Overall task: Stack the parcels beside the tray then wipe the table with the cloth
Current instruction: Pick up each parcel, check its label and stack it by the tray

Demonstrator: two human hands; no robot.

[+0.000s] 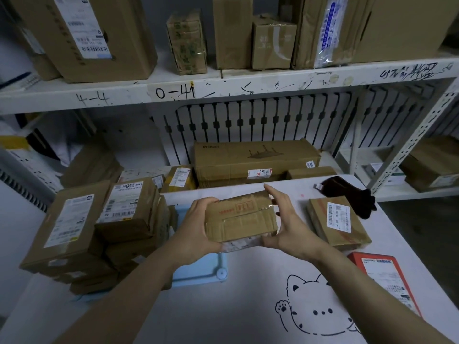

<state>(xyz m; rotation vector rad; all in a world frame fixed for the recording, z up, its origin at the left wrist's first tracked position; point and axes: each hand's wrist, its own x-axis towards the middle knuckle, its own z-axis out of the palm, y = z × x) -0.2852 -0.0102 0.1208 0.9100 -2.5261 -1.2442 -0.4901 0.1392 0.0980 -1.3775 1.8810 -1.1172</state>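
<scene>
A person's two hands hold a small brown cardboard parcel (239,217) with red print and clear tape, raised above the white worktop (236,306). The left hand (196,224) grips its near-left end and the right hand (285,219) clasps its right end, fingers curled round the edges. The parcel hangs over the far corner of a light blue plastic tray (198,271). At nine o'clock of it rises a pile of brown labelled cartons (104,224); whether that pile stands beside the tray or partly on it cannot be told. The stacking step appears to be in hand and unfinished: a flat brown carton with a white barcode label (337,222) lies at three o'clock, and a red-edged flat packet (382,281) at four o'clock. The next move likely calls for carrying the held parcel leftward and setting it level on the pile. The dark crumpled cloth (347,197) waits at two o'clock, untouched.
</scene>
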